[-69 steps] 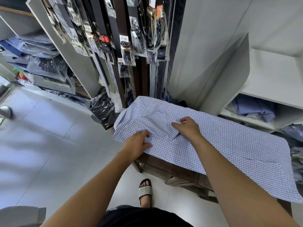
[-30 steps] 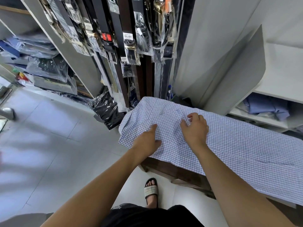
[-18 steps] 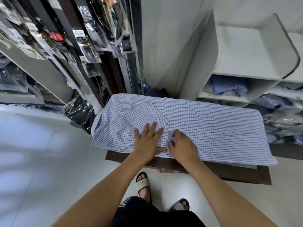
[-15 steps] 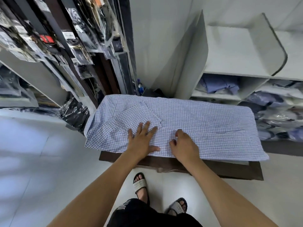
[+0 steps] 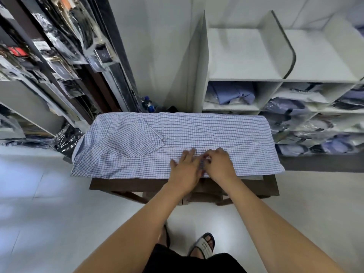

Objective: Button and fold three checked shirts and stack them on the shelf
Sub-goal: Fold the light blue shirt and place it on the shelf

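Observation:
A blue-and-white checked shirt (image 5: 206,131) lies spread flat over a dark wooden table (image 5: 137,184), collar end to the left with a sleeve folded across the chest. My left hand (image 5: 186,168) lies on the shirt's front strip near the table's near edge, fingers stretched out. My right hand (image 5: 218,162) is right beside it, fingers curled down onto the same strip of cloth, pinching it. The two hands touch each other. Motion blur hides the fingertips and any button.
White shelf cubbies (image 5: 244,54) stand behind the table to the right; one holds a folded blue shirt (image 5: 232,93), others hold bagged shirts (image 5: 307,127). Packaged belts (image 5: 65,56) hang at the back left. A bottle (image 5: 147,103) stands behind the table. Pale tiled floor surrounds it.
Both hands have slid to the right along the shirt's front strip and come together. My head has turned right, so the shelves now fill the back.

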